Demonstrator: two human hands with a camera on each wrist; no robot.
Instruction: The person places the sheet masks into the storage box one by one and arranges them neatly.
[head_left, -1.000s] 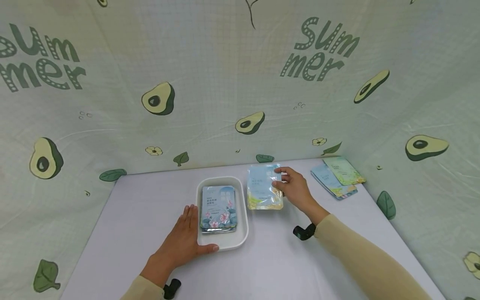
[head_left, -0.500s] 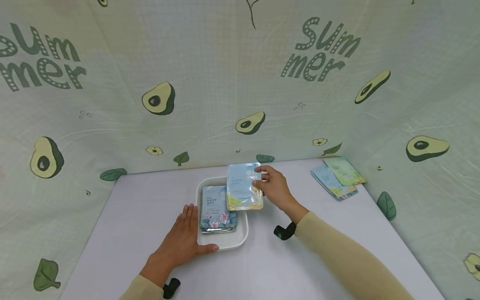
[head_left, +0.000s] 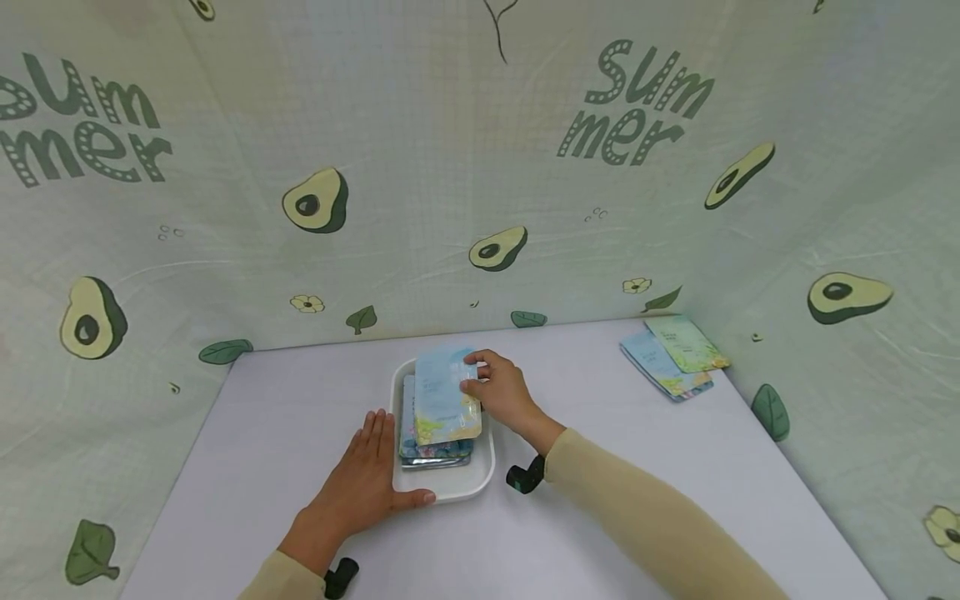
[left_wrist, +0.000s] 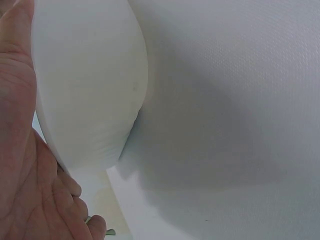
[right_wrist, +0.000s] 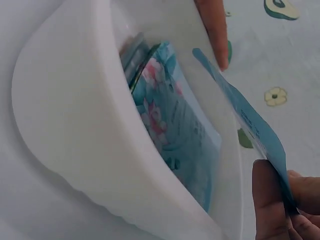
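Note:
A pale-blue sheet mask packet (head_left: pixel 442 404) with a yellow-green lower edge hangs over the white plastic tray (head_left: pixel 468 487). My right hand (head_left: pixel 508 396) pinches its right edge between thumb and fingers. Beneath it, inside the tray, lies a stack of blue floral sheet mask packets (head_left: pixel 407 433), partly hidden in the head view. From the right wrist, the held packet (right_wrist: pixel 265 131) appears tilted above the pink-flowered stack (right_wrist: pixel 172 117). My left hand (head_left: pixel 356 475) rests along the tray's left side, fingers straight, thumb reaching its front edge. In the left wrist view it touches the tray's outer wall (left_wrist: pixel 92 85).
Several more packets lie at the table's back right, a green packet (head_left: pixel 686 343) on top of blue ones (head_left: pixel 660 362). A patterned fabric wall (head_left: pixel 405 275) encloses the back and sides of the white table (head_left: pixel 577 492).
My right hand has carried the pale-blue packet leftward from the tray's right side to over the stack, and slightly nearer. My left hand has stayed at the tray.

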